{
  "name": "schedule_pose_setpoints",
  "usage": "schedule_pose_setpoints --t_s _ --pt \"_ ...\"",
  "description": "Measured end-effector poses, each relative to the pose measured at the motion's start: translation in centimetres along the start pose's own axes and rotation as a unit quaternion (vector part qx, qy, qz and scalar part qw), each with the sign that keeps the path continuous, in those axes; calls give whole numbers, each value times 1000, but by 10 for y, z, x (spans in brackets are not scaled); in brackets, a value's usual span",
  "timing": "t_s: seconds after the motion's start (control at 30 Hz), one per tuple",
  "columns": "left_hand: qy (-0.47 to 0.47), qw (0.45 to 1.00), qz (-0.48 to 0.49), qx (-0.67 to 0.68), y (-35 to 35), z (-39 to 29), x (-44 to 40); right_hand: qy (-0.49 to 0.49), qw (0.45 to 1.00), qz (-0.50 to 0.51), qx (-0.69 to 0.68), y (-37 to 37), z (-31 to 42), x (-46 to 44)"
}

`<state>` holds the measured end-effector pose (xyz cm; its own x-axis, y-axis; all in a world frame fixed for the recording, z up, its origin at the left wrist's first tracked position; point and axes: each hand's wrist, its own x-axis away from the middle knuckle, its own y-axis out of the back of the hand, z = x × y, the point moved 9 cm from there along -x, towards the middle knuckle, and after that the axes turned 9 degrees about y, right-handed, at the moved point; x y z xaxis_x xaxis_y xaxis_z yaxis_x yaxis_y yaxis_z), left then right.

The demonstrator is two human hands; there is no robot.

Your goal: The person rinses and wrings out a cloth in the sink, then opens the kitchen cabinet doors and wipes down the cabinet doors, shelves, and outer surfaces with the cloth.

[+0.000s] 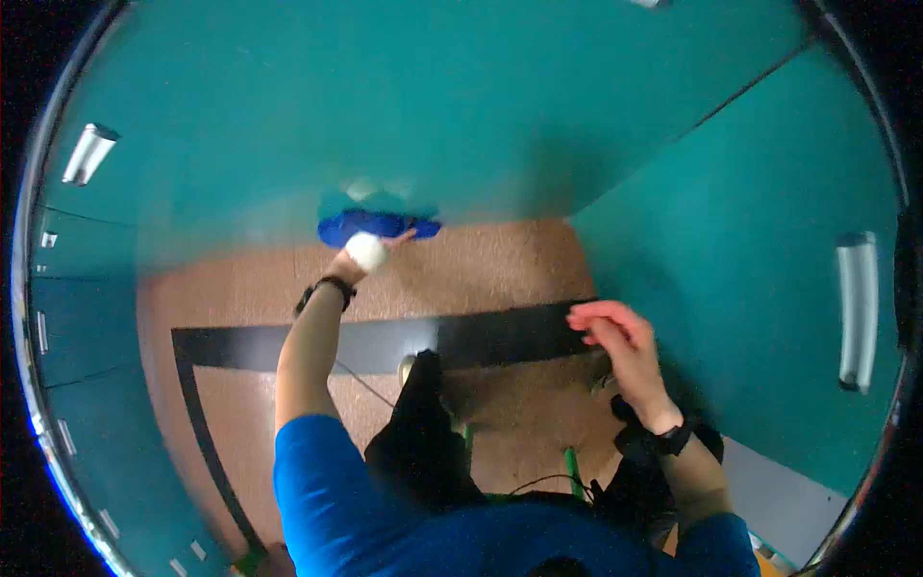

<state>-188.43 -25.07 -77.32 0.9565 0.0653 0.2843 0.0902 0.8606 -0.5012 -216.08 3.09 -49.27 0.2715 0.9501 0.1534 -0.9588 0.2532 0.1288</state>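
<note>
My left hand (351, 266) is stretched forward on the left, close to a glossy teal surface (433, 106). It is closed around a round white object (366, 252), with one finger pointing out to the right. Just beyond the fingers lies a blue, cloth-like item (370, 227); whether the hand touches it cannot be made out. Both show faintly as reflections in the teal surface. On the right, my right hand (623, 348) hangs in the air over the floor, fingers loosely bent, with nothing visible in it.
Teal panels curve around the view, with a silver handle (858, 313) at the right and another (90, 154) at the upper left. Below is a brown floor (481, 260) with a wide black stripe (500, 335). Green legs (573, 471) and a thin cable show near my knees.
</note>
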Motion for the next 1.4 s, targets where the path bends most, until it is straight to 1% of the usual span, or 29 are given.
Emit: schedule_pose_setpoints --t_s 0.03,0.07,0.1,0.13,0.17,0.23,0.3,0.37,0.43,0.53,0.63,0.67,0.7,0.73,0.77,0.83,0.87,0.9,0.93,0.97,1.03,1.1,1.13,1.23,1.27,1.3,1.33,1.37,1.4 --pt "156 977 36 137 11 -12 19 33 999 17 7 -18 38 -9" --pt "226 813 97 528 16 -51 23 53 997 38 -33 -38 67 -19" --pt "220 675 74 701 -25 84 49 113 991 53 -53 -56 93 -31" --pt "284 627 29 725 -36 104 67 152 984 52 -78 -71 121 -42" --pt "261 608 78 746 -35 99 70 172 979 37 -108 -72 146 -53" --pt "297 559 155 759 -51 131 98 201 971 22 -130 -87 190 -68" --pt "381 436 185 794 -74 160 130 278 935 -4 -219 -88 225 -84" --pt "471 324 164 804 -93 199 168 305 922 -23 -238 -92 257 -87" --pt "503 288 165 798 -110 212 196 325 909 -36 -259 -98 282 -96" --pt "545 245 143 789 -129 241 235 294 895 -46 -331 -106 298 -105" --pt "614 190 138 754 -146 276 281 184 888 -70 -416 -117 285 -108" --pt "628 137 159 749 -152 273 295 145 886 -106 -427 -117 269 -114" --pt "642 83 178 741 -157 270 309 149 886 -102 -427 -117 264 -120" --pt "642 73 193 739 -161 278 323 149 877 -114 -442 -115 260 -126" --pt "643 7 190 742 -168 268 336 147 868 -125 -457 -115 263 -124" --pt "636 -77 226 734 -166 275 365 175 870 -104 -449 -116 281 -124" --pt "637 -108 250 721 -165 284 379 147 853 -104 -491 -117 281 -130" --pt "640 -106 253 717 -165 300 392 116 833 -105 -531 -120 279 -135" --pt "632 -171 235 718 -162 310 402 97 809 -123 -566 -121 281 -131" --pt "621 -236 216 716 -157 315 407 96 810 -119 -567 -121 284 -132" --pt "630 -250 210 705 -148 320 424 39 805 -135 -577 -122 276 -128" --pt "627 -308 181 692 -135 320 436 49 836 -137 -529 -113 268 -117" --pt "620 -337 143 694 -130 317 439 46 853 -103 -510 -112 268 -105" --pt "582 -420 111 687 -106 315 432 16 896 -38 -441 -91 257 -58" --pt "584 -427 156 673 -96 324 428 11 910 -86 -406 -77 253 -35" --pt "559 -452 113 686 -91 317 418 -5 907 -75 -415 -67 248 -16" --pt "549 -458 117 689 -84 302 411 -2 914 -13 -405 -42 239 -7" --pt "538 -464 121 693 -78 292 401 0 917 48 -396 -48 247 16" --pt "526 -476 129 693 -69 283 389 19 950 -73 -303 -27 245 37"
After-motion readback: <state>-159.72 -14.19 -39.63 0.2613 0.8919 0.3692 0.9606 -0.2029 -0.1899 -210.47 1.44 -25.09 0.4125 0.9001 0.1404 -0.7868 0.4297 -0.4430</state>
